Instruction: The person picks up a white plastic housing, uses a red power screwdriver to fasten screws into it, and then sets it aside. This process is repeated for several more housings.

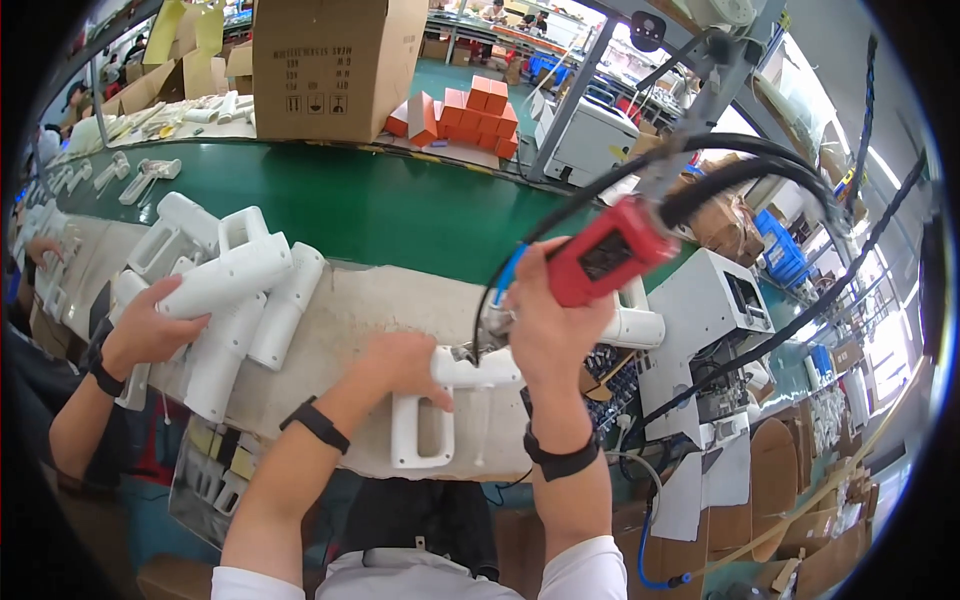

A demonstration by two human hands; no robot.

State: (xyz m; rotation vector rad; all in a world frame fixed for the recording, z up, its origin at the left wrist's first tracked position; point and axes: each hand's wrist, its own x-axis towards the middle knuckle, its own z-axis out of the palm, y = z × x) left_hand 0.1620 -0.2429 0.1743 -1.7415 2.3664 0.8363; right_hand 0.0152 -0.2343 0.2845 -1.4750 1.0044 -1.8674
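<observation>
Two bare hands, a black band around each wrist, meet over the near edge of a beige worktop. The right hand, raised on a nearly upright forearm, has its fingers wrapped around a red, boxy power tool tilted down to the left; whether its tip touches anything cannot be told. The left hand, lower and angled to the right, is closed over the left end of a white plastic housing, whose looped handle extends toward the near edge. At left, a co-worker's hand grasps one of several piled white plastic housings.
</observation>
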